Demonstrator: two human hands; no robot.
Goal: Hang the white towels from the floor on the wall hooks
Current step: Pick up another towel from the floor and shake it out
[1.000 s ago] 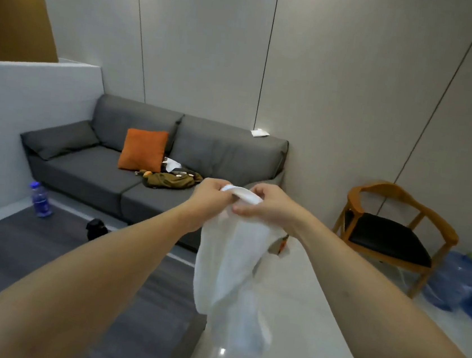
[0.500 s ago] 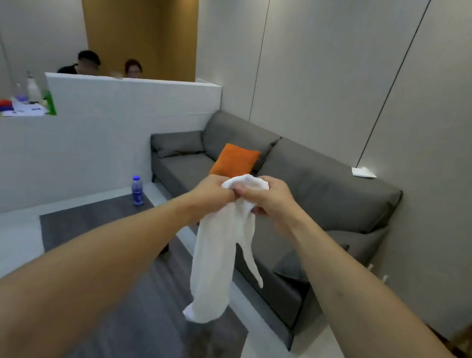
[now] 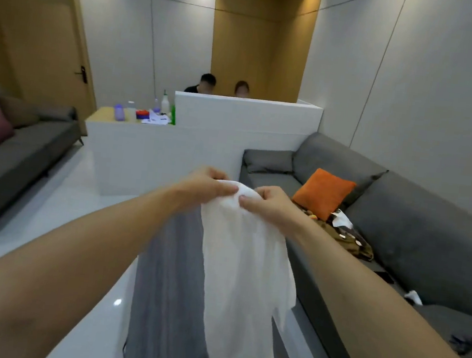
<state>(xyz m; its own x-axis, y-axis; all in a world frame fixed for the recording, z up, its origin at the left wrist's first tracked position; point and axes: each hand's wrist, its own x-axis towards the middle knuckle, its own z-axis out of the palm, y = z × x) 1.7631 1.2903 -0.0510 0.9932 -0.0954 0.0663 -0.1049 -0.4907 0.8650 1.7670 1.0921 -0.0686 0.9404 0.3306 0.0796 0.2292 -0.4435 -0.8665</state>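
Bottles (image 3: 125, 111) stand on a white counter (image 3: 120, 148) (contents unclear) as a person's left hand (image 3: 204, 185) and right hand (image 3: 267, 204) each pinch the top edge of a white towel (image 3: 242, 268), held aloft, hanging above a grey rug (image 3: 163, 288) beside a sofa (image 3: 414, 228)

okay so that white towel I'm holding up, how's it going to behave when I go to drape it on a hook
Probably floppy: the white towel hangs in loose folds below where the left hand and right hand pinch its top edge. It looks thin and likely light, held by fingertips alone. It should drape readily, but may slip off if hung unevenly.
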